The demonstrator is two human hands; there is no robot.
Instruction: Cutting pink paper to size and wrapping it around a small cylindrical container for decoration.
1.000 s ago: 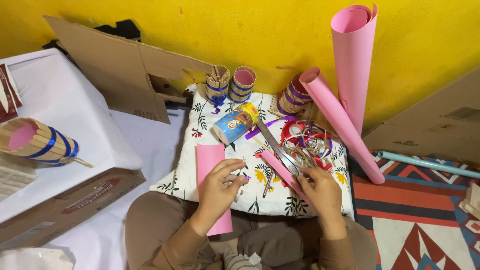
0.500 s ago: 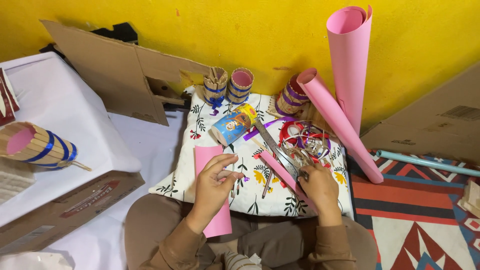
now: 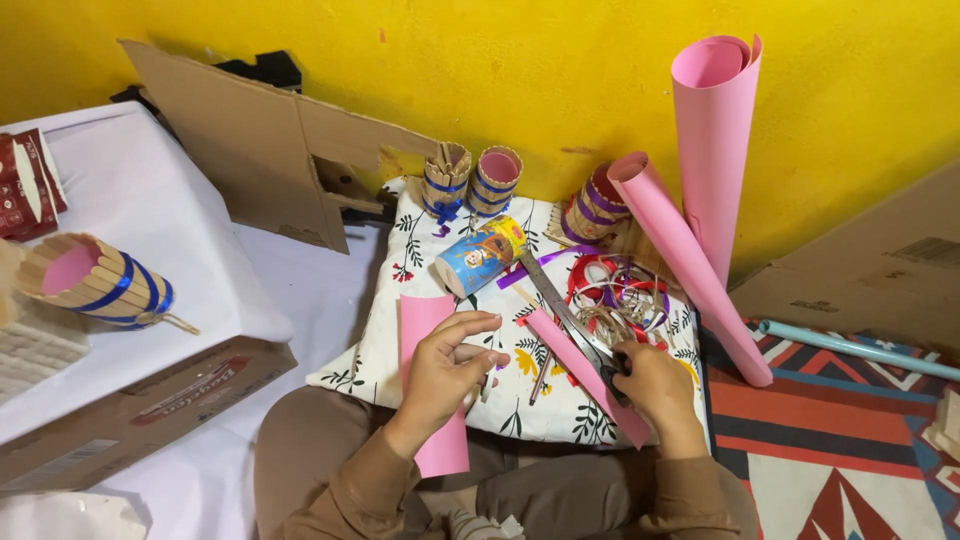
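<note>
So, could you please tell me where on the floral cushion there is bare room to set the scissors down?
Bare patches on the floral cushion: its left edge beside the pink paper strip, and the front edge between the left hand and right hand. The back is crowded with the printed tube, stick cups and ribbon tangle.

My scissors [image 3: 563, 318] lie angled over a narrow pink paper strip [image 3: 585, 375]; a wider pink sheet [image 3: 428, 385], seemingly flat, lies left.
</note>
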